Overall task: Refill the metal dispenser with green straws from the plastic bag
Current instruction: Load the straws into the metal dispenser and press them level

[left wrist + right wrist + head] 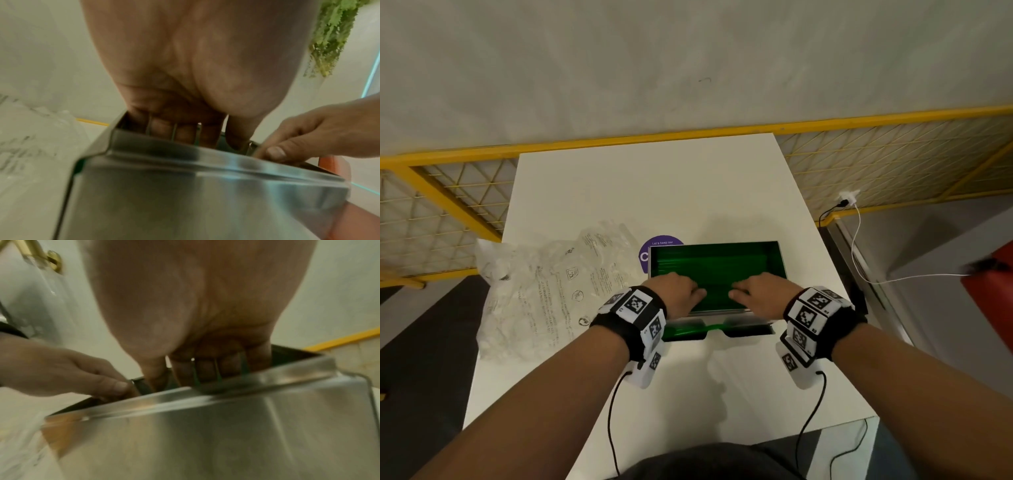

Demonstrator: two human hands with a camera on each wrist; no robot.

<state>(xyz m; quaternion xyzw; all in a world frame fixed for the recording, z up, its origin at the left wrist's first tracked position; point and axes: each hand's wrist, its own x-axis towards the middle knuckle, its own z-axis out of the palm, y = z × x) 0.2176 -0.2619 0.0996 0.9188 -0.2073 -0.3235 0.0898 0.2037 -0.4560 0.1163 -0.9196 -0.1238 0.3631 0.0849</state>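
2 hands, left hand [681, 291] and right hand [758, 293], fingers extended flat onto green straws [717, 267], filling open shiny metal dispenser [779, 260]

Metal dispenser [774, 270]: shiny steel box, open top, upright on the white table [654, 185], green straws [715, 270] lying flat inside, filling it side to side, some also showing in the front slot. Plastic bag [544, 291]: clear, crumpled, black print, lying flat just left of the dispenser, hanging slightly over the table's left edge.
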